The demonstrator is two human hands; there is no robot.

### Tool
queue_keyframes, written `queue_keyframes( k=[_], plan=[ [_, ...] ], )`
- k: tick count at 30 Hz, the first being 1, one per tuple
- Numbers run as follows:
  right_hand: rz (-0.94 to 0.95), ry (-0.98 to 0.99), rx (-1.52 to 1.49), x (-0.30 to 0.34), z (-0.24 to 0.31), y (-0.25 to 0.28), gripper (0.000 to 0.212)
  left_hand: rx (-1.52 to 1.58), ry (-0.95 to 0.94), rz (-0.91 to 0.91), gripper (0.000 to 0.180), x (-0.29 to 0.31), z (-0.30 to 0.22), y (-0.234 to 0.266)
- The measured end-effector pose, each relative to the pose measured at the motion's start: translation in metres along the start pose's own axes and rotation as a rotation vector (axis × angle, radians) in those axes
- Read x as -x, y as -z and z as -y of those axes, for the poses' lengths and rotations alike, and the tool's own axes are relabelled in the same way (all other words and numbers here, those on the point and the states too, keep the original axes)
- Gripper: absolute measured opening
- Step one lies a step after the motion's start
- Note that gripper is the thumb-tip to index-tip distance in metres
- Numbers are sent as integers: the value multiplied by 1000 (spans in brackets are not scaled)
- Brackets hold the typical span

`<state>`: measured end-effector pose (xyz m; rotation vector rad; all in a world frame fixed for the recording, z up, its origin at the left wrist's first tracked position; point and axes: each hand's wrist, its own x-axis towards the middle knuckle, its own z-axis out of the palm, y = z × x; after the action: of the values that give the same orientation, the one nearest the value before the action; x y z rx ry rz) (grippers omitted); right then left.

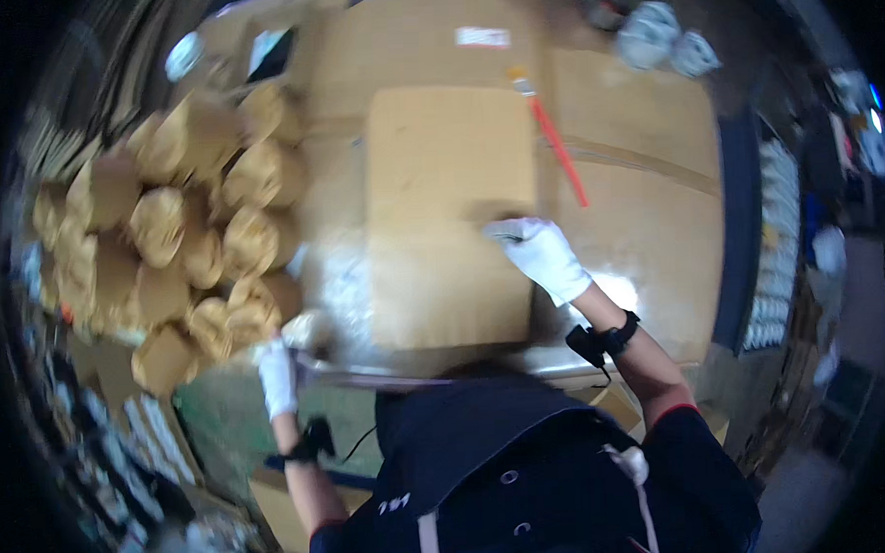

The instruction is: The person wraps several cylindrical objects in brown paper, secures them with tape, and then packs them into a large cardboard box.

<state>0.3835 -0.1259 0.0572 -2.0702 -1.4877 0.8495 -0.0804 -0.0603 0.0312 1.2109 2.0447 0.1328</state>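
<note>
My right hand (pixel 544 261), in a white glove, is over the right part of a flat tan cardboard sheet (pixel 453 286) on the table. Its fingers are drawn together, with something small and dark at the tips that blur keeps me from naming. At the table's near left edge is my left hand (pixel 277 380), also gloved in white. It reaches the lower end of a pile of brown paper-wrapped bundles (pixel 251 244); its fingers are too smeared to read. A red-handled brush (pixel 557 151) lies right of the sheet.
Brown cardboard (pixel 636 240) covers the table under the sheet. An open carton (pixel 274 53) stands at the far left, and white wrapped rolls (pixel 649 35) sit at the far right. Beyond the right edge is a rack of white items (pixel 774 236).
</note>
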Motion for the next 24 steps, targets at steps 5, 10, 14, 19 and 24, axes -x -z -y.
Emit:
queue_keyframes(
  k=[5, 10, 14, 19, 24],
  plan=[
    [-439, -99, -135, -40, -114, 93, 23, -6, -519, 269, 18, 80, -59, -51],
    [-740, -317, 257, -81, -206, 220, 36, -482, -1307, 379, 63, 119, -147, -114],
    [-785, -258, 508, -134, -224, 281, 37, -672, -1398, 301, 66, 106, -122, -140],
    [-667, 10, 613, -234, -207, 295, 46, -678, -1403, 329, 65, 104, -134, -137],
    [-481, -266, 690, -285, -175, 269, 41, -649, -1365, 444, 64, 101, -140, -129]
  ],
)
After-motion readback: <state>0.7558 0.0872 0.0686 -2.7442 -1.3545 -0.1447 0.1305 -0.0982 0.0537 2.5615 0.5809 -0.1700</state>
